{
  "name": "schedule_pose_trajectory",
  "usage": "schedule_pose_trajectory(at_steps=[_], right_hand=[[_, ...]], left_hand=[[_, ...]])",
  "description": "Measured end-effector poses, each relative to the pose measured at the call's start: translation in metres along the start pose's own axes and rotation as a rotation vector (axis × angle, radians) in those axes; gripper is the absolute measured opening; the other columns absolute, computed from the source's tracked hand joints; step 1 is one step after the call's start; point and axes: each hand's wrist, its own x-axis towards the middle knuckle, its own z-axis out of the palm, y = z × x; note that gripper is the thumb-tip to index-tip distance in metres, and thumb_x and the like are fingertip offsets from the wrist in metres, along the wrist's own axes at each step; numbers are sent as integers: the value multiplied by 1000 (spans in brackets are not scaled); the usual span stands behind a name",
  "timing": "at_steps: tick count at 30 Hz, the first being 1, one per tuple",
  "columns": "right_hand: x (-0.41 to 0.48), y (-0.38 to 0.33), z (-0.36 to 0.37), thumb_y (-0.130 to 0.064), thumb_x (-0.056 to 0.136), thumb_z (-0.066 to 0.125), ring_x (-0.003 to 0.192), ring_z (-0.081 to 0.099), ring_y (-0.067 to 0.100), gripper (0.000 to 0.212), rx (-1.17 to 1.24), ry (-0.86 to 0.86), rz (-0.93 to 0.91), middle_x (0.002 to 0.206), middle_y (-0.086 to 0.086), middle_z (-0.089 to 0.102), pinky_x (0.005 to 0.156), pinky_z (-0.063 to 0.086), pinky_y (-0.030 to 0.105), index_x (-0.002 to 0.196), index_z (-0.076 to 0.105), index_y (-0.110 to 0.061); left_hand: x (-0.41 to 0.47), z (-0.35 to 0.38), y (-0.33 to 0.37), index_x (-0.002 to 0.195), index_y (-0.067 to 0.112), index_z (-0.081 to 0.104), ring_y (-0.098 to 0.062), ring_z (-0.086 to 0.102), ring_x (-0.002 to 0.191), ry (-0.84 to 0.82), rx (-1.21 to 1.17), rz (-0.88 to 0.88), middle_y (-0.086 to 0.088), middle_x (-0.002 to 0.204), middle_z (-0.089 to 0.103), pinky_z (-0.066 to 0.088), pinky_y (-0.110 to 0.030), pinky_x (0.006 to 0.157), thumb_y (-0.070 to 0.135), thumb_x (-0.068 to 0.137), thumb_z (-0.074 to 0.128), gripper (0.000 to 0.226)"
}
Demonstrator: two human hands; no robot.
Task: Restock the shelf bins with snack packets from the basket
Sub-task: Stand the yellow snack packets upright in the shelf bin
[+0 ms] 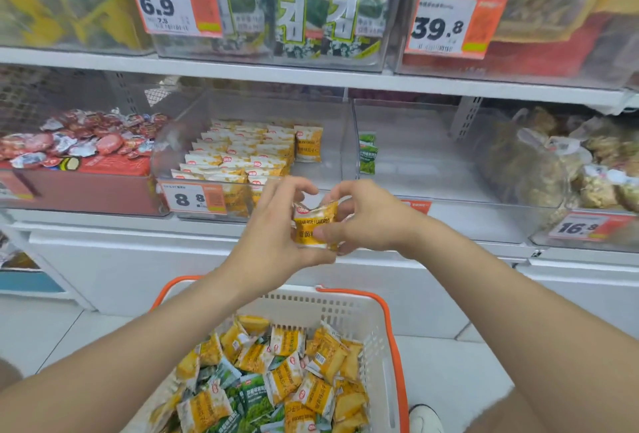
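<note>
Basket point(345, 310) of loose yellow and green packets nearest, under both forearms. Above it, left hand point(273, 225) and right hand point(370, 221) hold one yellow packet point(313, 225) between them, fingers point(294, 185) curled, pinching its edges. Beyond, clear bin point(328, 142) holds rows of matching packets; green packets point(367, 154) stand in the neighbouring bin.

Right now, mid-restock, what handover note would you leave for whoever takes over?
Hands: left hand and right hand both grip a yellow packet in front of the shelf.
Things: the basket below holds many mixed packets.
Done: yellow bin partly filled in rows; green bin holds only two green packets.
Left: place the held packet, then sort the rest into both bins.
</note>
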Motion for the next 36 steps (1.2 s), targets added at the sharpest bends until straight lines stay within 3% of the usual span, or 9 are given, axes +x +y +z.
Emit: schedule_pose_trajectory(at_steps=[3,7,13,21,25,27,30,33,36], right_hand=[[0,-3,-2,-13,85,85,80,75,39,39,-6,63,-82,91,19,76,76,63,55,114,60,-16],[2,-3,-2,-8,82,87,80,76,35,42,-54,77,-116,88,8,78,75,62,58,112,60,-20],[7,-8,-4,-12,83,87,81,77,26,52,-147,62,-143,99,4,77,78,63,52,124,56,-20],[23,-9,-2,-21,89,81,86,76,20,39,-190,108,-202,107,2,71,79,64,47,117,55,-29],[31,-13,3,-33,87,82,80,72,21,42,-201,196,-265,101,0,71,73,62,47,120,57,-28],[40,-16,6,-34,88,80,81,69,20,38,-200,262,-301,98,-3,71,76,60,47,118,57,-30],[58,-20,11,-34,90,76,92,65,22,34,-180,436,-332,101,-7,68,82,56,44,116,56,-31],[75,-24,12,-31,92,74,100,61,26,34,-164,590,-345,103,-6,68,84,52,40,119,54,-28],[91,-26,10,-29,94,72,100,44,17,38,-229,647,-288,112,-1,65,78,37,30,125,52,-23]], left_hand=[[9,-18,5,138,36,49,-14,69,100,-27,-210,-97,12,124,60,60,-32,82,42,70,92,80],[17,-33,9,110,10,75,-20,77,87,-11,-328,-184,-5,93,80,64,-34,80,18,100,69,14],[23,-40,11,101,8,78,-25,78,88,-17,-504,-405,-11,92,80,64,-46,83,18,103,64,18],[35,-42,11,102,11,78,-25,78,92,40,-579,-379,-8,95,81,64,-49,87,19,102,66,15],[43,-42,7,94,18,79,-29,77,84,138,-447,-274,-3,85,79,66,-47,72,21,101,69,12],[49,-41,0,95,25,77,-21,75,76,240,-248,-161,4,82,74,65,-45,67,29,101,69,11],[56,-38,-12,114,26,68,-9,69,83,312,132,-22,13,93,69,57,-40,78,32,101,62,16],[61,-36,-24,123,20,64,-18,63,103,283,289,18,5,112,65,53,-44,91,25,98,61,26],[68,-38,-37,124,17,65,-24,58,116,188,422,-7,-2,122,62,47,-42,100,26,98,60,27]])
